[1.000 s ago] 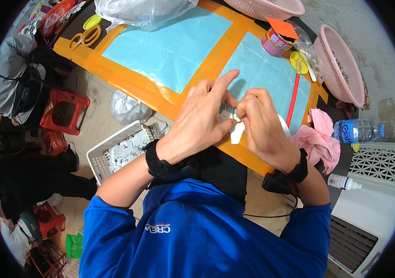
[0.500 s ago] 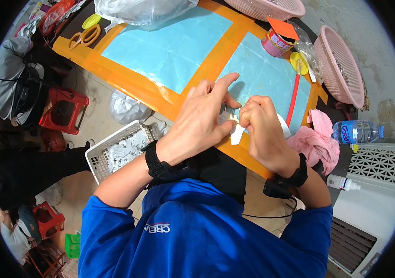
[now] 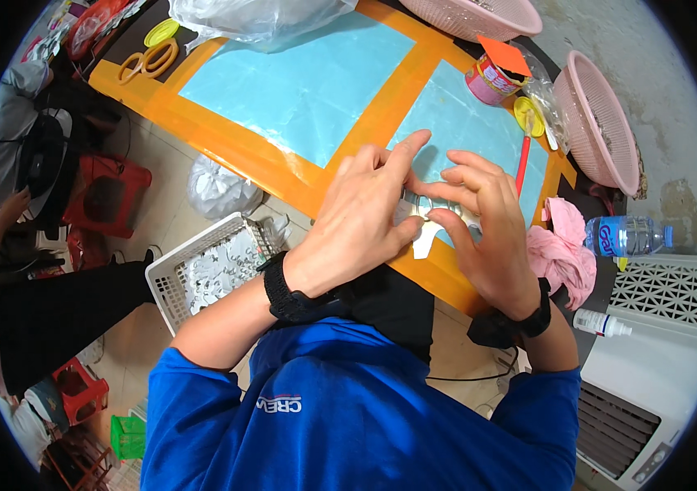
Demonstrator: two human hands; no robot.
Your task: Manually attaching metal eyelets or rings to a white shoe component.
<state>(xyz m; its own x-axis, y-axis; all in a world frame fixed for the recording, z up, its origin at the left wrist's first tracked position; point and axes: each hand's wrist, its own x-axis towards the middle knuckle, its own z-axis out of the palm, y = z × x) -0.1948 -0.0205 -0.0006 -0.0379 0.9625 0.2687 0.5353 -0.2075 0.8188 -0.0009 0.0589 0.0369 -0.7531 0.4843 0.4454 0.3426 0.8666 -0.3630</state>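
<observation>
My left hand [image 3: 358,211] bends over a small white flat piece [image 3: 424,242], its thumb pressing at the edge; its index finger points away and the other fingertips are hidden. Beside the thumb shows a small shiny, silvery part [image 3: 422,204], too small to name. My right hand [image 3: 487,225] is just to the right, its fingers spread and curved, thumb and index tips close to the shiny part. Whether they touch it I cannot tell. Both hands are over the near edge of the blue and orange table cover [image 3: 299,98].
A printed can [image 3: 491,85] with an orange card, a red-handled brush [image 3: 523,159], pink baskets [image 3: 598,123] and a pink cloth [image 3: 563,254] lie right. Scissors [image 3: 148,62] and a plastic bag [image 3: 258,18] are at the far left. A white basket [image 3: 170,286] holds small pieces below.
My right hand has gone from a closed pinch to spread fingers. My left hand has barely moved. At the left, another person's arm has come into view.
</observation>
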